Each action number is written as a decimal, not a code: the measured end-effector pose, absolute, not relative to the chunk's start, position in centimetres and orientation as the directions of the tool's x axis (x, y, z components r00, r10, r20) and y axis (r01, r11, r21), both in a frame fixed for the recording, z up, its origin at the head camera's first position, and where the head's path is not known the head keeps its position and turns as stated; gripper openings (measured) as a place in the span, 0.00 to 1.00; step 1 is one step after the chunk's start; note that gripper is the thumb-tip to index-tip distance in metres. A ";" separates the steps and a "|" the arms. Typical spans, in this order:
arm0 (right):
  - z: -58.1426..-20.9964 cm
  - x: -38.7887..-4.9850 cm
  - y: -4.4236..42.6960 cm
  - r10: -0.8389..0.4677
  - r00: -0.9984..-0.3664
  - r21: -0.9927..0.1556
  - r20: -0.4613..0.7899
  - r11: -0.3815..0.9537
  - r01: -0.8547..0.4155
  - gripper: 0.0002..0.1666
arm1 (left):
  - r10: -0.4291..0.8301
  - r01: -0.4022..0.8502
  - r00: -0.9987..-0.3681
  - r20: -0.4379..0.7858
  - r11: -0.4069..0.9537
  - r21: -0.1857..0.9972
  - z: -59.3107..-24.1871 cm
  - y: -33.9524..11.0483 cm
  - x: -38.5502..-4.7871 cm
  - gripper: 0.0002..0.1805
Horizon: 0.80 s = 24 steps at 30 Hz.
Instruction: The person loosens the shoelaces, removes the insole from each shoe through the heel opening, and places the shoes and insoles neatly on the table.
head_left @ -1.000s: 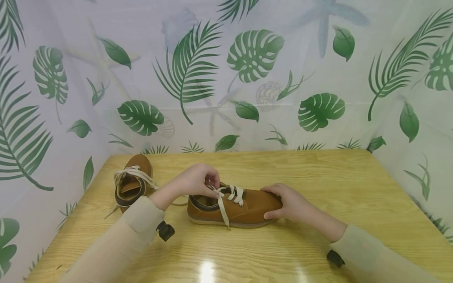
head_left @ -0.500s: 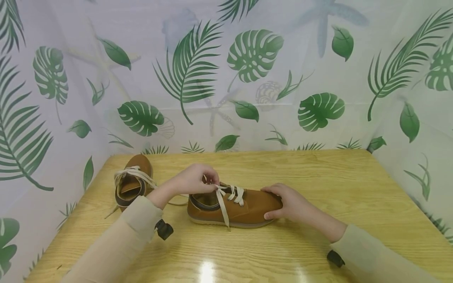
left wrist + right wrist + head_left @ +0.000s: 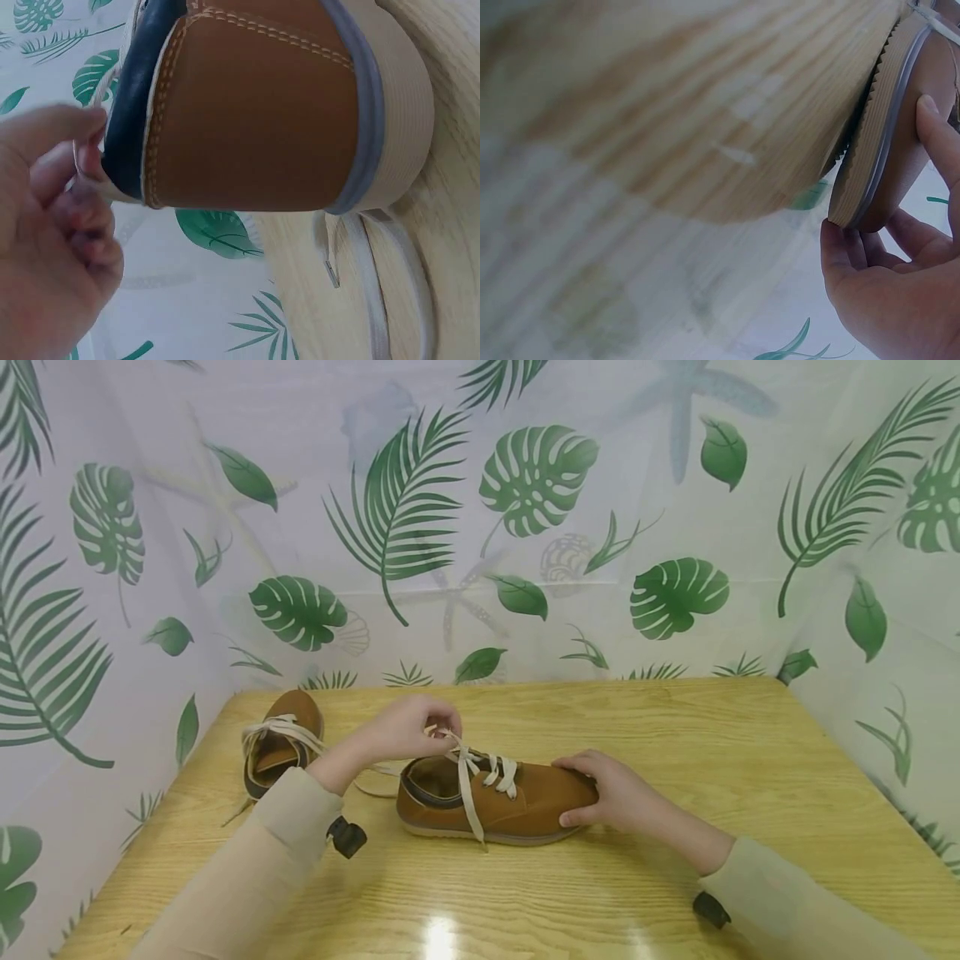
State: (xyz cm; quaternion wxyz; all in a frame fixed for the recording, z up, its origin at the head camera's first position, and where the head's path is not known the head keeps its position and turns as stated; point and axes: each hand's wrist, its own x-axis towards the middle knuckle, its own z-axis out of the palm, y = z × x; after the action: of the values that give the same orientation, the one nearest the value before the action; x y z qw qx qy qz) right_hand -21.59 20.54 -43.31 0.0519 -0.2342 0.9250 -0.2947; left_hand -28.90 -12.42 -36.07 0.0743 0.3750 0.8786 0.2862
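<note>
A brown lace-up shoe [image 3: 555,789] with a dark collar stands on the table, its toe pointing right. My left hand [image 3: 412,727] pinches a cream shoelace [image 3: 471,806] just above the shoe's opening; one lace end hangs down the near side. In the left wrist view the heel [image 3: 247,112] is close, with the left hand [image 3: 52,217] beside the collar, fingers curled round a lace. My right hand [image 3: 618,793] grips the toe, thumb on the near side and fingers on the far side. The right wrist view shows that hand [image 3: 900,277] at the toe and sole [image 3: 870,142].
A second brown shoe [image 3: 305,710] stands at the table's back left, its cream laces loose over the opening. More lace [image 3: 375,782] lies on the wooden table [image 3: 675,718] behind the left wrist. A leaf-printed sheet [image 3: 450,527] rises along the back and sides.
My left hand has risen slightly, drawing the pinched lace up from the shoe's opening. The right hand and the shoe have stayed in place.
</note>
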 end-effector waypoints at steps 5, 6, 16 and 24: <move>-43.2 -21.5 20.5 -0.461 -0.887 -0.576 0.032 0.717 -0.393 0.46 | 0.574 0.562 -0.808 0.131 0.686 0.461 -35.6 -12.1 -29.1 0.04; -43.2 -21.5 20.5 -0.460 -0.888 -0.577 0.031 0.717 -0.391 0.46 | 0.542 0.534 -0.830 0.133 0.702 0.471 -35.5 -11.9 -29.1 0.03; -43.2 -21.5 20.5 -0.458 -0.888 -0.582 0.032 0.714 -0.389 0.46 | 0.476 0.329 -0.876 -0.074 0.704 0.629 -35.1 -11.5 -29.9 0.13; -43.2 -21.6 20.5 -0.453 -0.891 -0.584 0.021 0.718 -0.379 0.47 | 0.589 0.369 -0.803 -0.088 0.608 0.703 -35.3 -11.0 -29.1 0.07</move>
State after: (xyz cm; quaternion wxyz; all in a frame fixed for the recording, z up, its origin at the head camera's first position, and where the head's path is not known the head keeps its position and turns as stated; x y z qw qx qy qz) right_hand -21.61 20.53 -43.25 0.0619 -0.2249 0.9247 -0.3009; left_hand -29.09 -11.00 -35.25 0.1575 0.2713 0.8827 0.3500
